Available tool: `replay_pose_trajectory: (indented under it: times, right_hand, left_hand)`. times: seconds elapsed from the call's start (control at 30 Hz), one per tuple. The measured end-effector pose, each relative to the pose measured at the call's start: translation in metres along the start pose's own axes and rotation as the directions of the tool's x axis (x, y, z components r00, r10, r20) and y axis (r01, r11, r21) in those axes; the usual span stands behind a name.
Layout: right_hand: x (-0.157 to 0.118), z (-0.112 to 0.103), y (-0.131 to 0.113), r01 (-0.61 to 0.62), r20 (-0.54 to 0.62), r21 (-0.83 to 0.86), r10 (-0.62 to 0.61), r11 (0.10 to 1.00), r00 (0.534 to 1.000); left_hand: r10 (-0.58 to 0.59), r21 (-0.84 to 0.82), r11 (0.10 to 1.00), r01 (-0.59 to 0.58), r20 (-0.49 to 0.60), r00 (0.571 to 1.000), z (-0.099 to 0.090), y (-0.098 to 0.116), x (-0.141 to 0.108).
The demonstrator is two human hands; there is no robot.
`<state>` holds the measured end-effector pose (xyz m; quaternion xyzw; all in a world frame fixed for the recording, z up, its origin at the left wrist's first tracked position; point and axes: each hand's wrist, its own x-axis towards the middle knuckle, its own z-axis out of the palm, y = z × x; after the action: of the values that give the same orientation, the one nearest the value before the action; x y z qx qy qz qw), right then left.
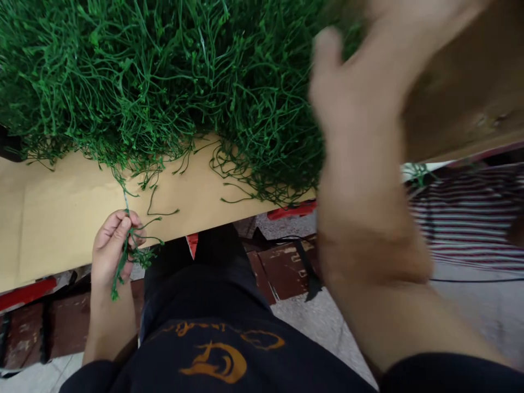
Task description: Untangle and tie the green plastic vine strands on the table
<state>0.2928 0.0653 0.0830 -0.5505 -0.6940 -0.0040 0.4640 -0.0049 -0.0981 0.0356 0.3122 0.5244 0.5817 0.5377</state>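
Note:
A large heap of thin green plastic stems (164,82) with small tips covers the back of a tan board (61,207). At the board's front edge, the fingers of my left hand (118,240) pinch a small bunch of green stems (141,255), with a thin pale stalk rising above the fingertips toward the heap. My right hand (368,71) is raised over the right end of the heap and smeared by motion. Its thumb stands apart, but its other fingers run out at the top of the view, and whether they hold anything cannot be made out.
A brown surface (466,93) lies at the right behind my right arm. Below it is a striped cloth (470,218) with a dark cable. Dark red panels (282,270) and a pale floor show under the board, beside my legs.

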Motion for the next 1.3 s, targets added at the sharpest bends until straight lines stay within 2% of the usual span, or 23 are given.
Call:
replay_pose_trajectory:
  times: [0.03,0.07,0.1,0.13,0.17,0.2,0.23,0.33,0.43,0.53,0.6,0.77,0.93,1.0,1.03,1.07,1.1,1.13,1.2,1.23,1.27,1.3]
  right_hand:
    - [-0.019,0.016,-0.017,0.024,0.01,-0.12,-0.023,0.992,1.0]
    - [-0.04,0.033,-0.034,0.118,0.182,-0.101,-0.098,0.988,0.978]
    - [-0.063,0.052,-0.05,0.197,0.358,0.006,-0.186,0.98,0.915]
    - [-0.085,0.069,-0.065,0.23,0.481,0.096,-0.248,0.968,0.841]
    - [-0.104,0.084,-0.078,0.227,0.568,0.143,-0.268,0.963,0.778]
    - [-0.12,0.097,-0.087,0.212,0.625,0.162,-0.267,0.964,0.734]
    - [-0.131,0.106,-0.094,0.201,0.653,0.164,-0.26,0.966,0.711]
    - [-0.139,0.117,-0.098,0.198,0.678,0.131,-0.234,0.971,0.697]
    - [-0.129,0.113,-0.088,0.202,0.697,0.099,-0.213,0.974,0.685]
    - [-0.122,0.106,-0.078,0.147,0.69,0.085,-0.165,0.985,0.705]
    - [-0.122,0.103,-0.078,0.134,0.695,0.096,-0.163,0.986,0.701]
    - [-0.124,0.105,-0.092,0.229,0.768,0.052,-0.186,0.972,0.612]
    - [-0.123,0.107,-0.094,0.278,0.789,0.013,-0.181,0.96,0.587]
    - [-0.122,0.103,-0.088,0.252,0.784,0.005,-0.16,0.968,0.6]
    - [-0.12,0.099,-0.083,0.235,0.766,0.007,-0.156,0.972,0.623]
    - [-0.116,0.094,-0.076,0.221,0.729,0.013,-0.16,0.975,0.665]
    - [-0.109,0.086,-0.068,0.212,0.666,0.019,-0.171,0.977,0.726]
    - [-0.1,0.075,-0.058,0.211,0.574,0.02,-0.184,0.977,0.798]
    - [-0.075,0.048,-0.036,0.22,0.31,-0.008,-0.207,0.976,0.928]
    - [-0.06,0.032,-0.024,0.212,0.168,-0.043,-0.202,0.976,0.965]
    - [-0.046,0.016,-0.014,0.193,0.051,-0.064,-0.19,0.979,0.98]
    - [-0.033,0.002,-0.005,0.187,-0.019,-0.038,-0.188,0.982,0.982]
  left_hand:
    - [-0.007,-0.022,1.0,0.007,-0.001,1.0,0.001,0.001,0.002]
    - [-0.016,-0.04,0.999,0.016,-0.003,1.0,0.002,0.001,0.003]
    - [-0.024,-0.051,0.998,0.023,-0.01,1.0,0.003,0.001,0.004]
    - [-0.024,-0.057,0.998,0.022,-0.023,0.999,0.004,0.001,0.006]
    - [-0.015,-0.061,0.998,0.013,-0.045,0.999,0.005,0.001,0.007]
    - [-0.001,-0.063,0.998,-0.004,-0.07,0.998,0.006,0.0,0.008]
    - [0.015,-0.065,0.998,-0.021,-0.092,0.996,0.007,-0.001,0.009]
    - [0.015,-0.075,0.997,-0.023,-0.101,0.995,0.005,-0.005,0.011]
    - [-0.026,-0.101,0.995,0.019,-0.066,0.997,0.003,-0.009,0.014]
    - [-0.032,-0.162,0.987,0.022,-0.06,0.998,0.003,-0.012,0.017]
    - [-0.047,-0.192,0.981,0.036,-0.053,0.997,0.005,-0.014,0.019]
    - [-0.077,-0.219,0.974,0.065,-0.045,0.996,0.007,-0.015,0.022]
    - [-0.049,-0.201,0.979,0.044,-0.021,0.999,0.003,-0.013,0.022]
    - [-0.049,-0.207,0.977,0.043,-0.026,0.998,0.002,-0.014,0.022]
    - [-0.05,-0.211,0.977,0.043,-0.029,0.998,0.001,-0.014,0.022]
    - [-0.053,-0.213,0.976,0.045,-0.029,0.998,0.001,-0.015,0.022]
    - [-0.054,-0.215,0.976,0.047,-0.028,0.998,0.001,-0.015,0.023]
    - [-0.054,-0.215,0.975,0.047,-0.025,0.998,0.001,-0.016,0.023]
    - [-0.053,-0.212,0.976,0.048,-0.02,0.998,0.001,-0.016,0.023]
    - [-0.052,-0.21,0.977,0.047,-0.02,0.998,0.002,-0.017,0.024]
    - [-0.052,-0.209,0.977,0.046,-0.024,0.998,0.003,-0.017,0.024]
    - [-0.053,-0.209,0.977,0.046,-0.028,0.998,0.004,-0.017,0.023]
